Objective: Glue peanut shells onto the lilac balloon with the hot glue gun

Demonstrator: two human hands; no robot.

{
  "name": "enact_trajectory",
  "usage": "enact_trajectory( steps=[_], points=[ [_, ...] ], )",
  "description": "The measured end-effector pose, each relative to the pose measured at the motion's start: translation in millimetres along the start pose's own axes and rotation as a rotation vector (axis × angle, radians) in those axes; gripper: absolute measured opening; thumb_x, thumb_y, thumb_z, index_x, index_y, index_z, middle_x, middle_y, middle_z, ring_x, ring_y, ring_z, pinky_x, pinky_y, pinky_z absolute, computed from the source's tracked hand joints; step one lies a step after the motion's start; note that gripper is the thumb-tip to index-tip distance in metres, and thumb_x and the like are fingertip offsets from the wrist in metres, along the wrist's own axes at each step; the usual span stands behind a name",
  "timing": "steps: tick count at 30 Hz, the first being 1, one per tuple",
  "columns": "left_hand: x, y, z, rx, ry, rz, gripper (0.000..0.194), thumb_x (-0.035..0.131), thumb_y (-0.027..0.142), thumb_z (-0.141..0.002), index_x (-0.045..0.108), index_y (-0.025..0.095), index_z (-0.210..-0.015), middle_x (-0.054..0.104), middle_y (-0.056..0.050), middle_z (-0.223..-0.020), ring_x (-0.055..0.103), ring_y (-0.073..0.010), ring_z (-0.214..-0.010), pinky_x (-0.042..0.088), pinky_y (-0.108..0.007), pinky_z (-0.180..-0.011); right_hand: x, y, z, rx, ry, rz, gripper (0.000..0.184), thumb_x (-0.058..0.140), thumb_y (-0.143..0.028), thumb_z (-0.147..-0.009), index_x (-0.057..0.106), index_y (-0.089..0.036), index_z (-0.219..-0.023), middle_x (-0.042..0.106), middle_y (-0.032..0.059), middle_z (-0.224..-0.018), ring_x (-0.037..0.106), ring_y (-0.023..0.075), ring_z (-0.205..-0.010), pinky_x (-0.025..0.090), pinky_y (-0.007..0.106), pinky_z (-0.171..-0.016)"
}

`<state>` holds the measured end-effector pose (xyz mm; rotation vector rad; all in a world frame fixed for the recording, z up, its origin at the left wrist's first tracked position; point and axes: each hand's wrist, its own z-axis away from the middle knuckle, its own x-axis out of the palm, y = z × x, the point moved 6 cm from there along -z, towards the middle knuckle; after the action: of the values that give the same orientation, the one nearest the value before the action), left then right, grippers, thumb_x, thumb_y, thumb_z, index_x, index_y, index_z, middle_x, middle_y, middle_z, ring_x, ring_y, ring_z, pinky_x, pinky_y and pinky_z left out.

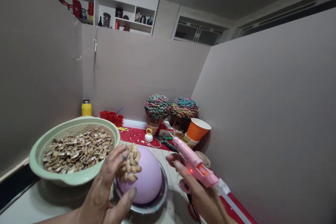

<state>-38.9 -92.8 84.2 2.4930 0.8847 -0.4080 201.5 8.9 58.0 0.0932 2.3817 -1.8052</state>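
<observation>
A purple balloon (pixel 150 173) rests in a metal bowl (pixel 165 192), with peanut shells (pixel 132 164) clustered on its upper left side. My left hand (pixel 106 182) is beside the balloon, thumb apart from the fingers, and its fingertips reach the edge of the shells. I cannot tell whether they touch them. On the right, my right hand (pixel 195 185) grips a pink hot glue gun (pixel 194 161). Its nozzle points up and left, a red light glows on its side, and a glue stick sticks out behind. The handle is partly hidden by my fingers.
A green colander (pixel 35 157) of shells stands left. Behind are a yellow bottle (pixel 86 108), red cups (pixel 111 116), two colourful shell-covered domes (pixel 157 106), a white bottle with a yellow ring (pixel 148 137) and an orange paper cup (pixel 196 130). Grey partitions (pixel 141 66) surround the table.
</observation>
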Motion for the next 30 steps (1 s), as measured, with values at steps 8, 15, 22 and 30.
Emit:
enact_trajectory(
  steps=[8,15,22,30],
  points=[
    [34.5,-23.7,2.6,-0.007,-0.081,-0.036,0.070,0.043,0.010,-0.087,0.020,0.016,-0.153,0.024,-0.010,-0.161,0.023,-0.0231,-0.148,0.026,-0.039,-0.119,25.3,21.9,-16.4,0.113,-0.115,-0.035,0.050,0.068,-0.065,-0.078,0.073,-0.023,-0.106,0.070,0.0076,-0.108,0.059,0.0331,-0.107,0.047,0.044,-0.095],
    [45.5,-31.3,4.9,-0.077,-0.135,-0.017,0.071,0.043,0.014,-0.088,0.018,0.019,-0.154,0.024,-0.006,-0.162,0.025,-0.0248,-0.147,0.023,-0.044,-0.121,26.2,39.5,-10.4,0.178,-0.097,-0.169,0.055,0.070,-0.059,-0.080,0.065,-0.026,-0.123,0.066,0.0078,-0.121,0.055,0.0326,-0.118,0.041,0.048,-0.104],
    [49.0,-34.8,8.5,-0.126,-0.157,0.006,0.070,0.043,0.016,-0.090,0.016,0.022,-0.155,0.025,-0.006,-0.161,0.028,-0.0268,-0.145,0.026,-0.048,-0.120,27.7,19.4,-2.7,0.156,-0.056,-0.090,0.047,0.072,-0.055,-0.077,0.072,-0.024,-0.112,0.073,0.0070,-0.093,0.063,0.0353,-0.102,0.048,0.047,-0.096],
    [52.1,-37.6,10.9,-0.107,-0.138,0.028,0.069,0.044,0.020,-0.090,0.019,0.020,-0.154,0.027,-0.010,-0.160,0.031,-0.0309,-0.144,0.028,-0.052,-0.118,26.3,23.3,0.3,0.175,-0.015,-0.069,0.053,0.073,-0.056,-0.076,0.070,-0.023,-0.118,0.071,0.0099,-0.110,0.056,0.0360,-0.117,0.043,0.048,-0.104]
  ],
)
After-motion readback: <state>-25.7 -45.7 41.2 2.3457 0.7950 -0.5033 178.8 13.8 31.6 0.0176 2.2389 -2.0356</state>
